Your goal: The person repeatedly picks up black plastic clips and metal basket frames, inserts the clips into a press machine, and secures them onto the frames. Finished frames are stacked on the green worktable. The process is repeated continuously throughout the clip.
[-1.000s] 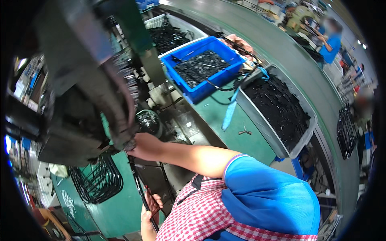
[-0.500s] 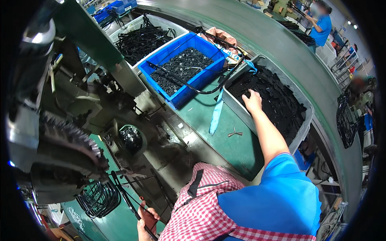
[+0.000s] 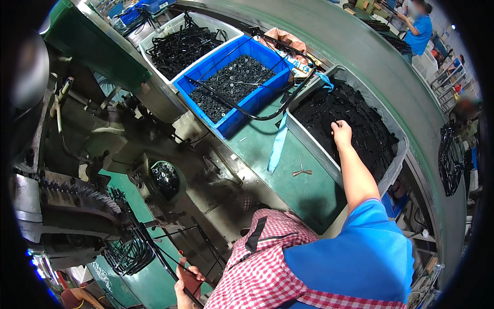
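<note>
Near the lower edge my left hand (image 3: 186, 283) is closed around a long thin black metal rod (image 3: 163, 261), which slants up and left toward the machine. My right hand (image 3: 341, 135) is over the grey bin (image 3: 315, 150) on the right, its fingers pinched together just above a heap of flat black pieces (image 3: 368, 131). What lies between those fingertips blends into the dark heap, so I cannot make it out. A light blue strip (image 3: 278, 147) hangs off the bin's near left corner.
A blue bin (image 3: 226, 126) of small black round parts stands left of the grey one, with a bent black tube frame (image 3: 247, 114) across it. Behind is a white basket (image 3: 170, 78) of black strips. A dark machine (image 3: 67, 206) fills the left. A small T-handled tool (image 3: 302, 171) lies on the green table.
My right hand has moved slightly right and nearer to me within the grey bin, and its fingers have closed into a pinch. The left hand keeps its hold on the rod.
</note>
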Motion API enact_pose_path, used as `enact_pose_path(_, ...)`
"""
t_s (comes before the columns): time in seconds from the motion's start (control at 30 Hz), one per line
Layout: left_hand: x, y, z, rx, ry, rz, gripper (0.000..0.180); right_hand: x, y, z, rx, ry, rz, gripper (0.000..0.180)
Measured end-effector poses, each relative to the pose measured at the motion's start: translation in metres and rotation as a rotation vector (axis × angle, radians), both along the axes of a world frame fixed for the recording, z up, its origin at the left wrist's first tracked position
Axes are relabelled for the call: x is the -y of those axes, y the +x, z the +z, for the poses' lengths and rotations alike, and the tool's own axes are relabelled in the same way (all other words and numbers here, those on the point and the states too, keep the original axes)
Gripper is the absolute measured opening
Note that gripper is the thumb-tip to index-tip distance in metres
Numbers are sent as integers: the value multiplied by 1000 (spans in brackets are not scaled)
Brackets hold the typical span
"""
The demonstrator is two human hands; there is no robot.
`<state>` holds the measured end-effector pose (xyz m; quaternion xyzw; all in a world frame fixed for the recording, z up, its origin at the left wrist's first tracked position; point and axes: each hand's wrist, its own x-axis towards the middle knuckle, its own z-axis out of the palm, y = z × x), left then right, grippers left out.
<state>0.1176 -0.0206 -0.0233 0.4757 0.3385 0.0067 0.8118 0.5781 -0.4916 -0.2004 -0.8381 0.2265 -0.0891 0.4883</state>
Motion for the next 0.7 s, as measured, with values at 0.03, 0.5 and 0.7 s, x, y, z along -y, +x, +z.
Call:
enact_pose_path(0.03,-1,0,-1,5,-4,-4,93,-18,-8,21,97,290,-52,23)
enact_pose_path(0.5,-32,-13,-13,138,-69,-154,90,-339,-162,167,62,623,1168,25)
enact_pose_path(0.7,-46,-28,-28,182,-89,-194,80,-452,-213,204,-256,792,1392,13)
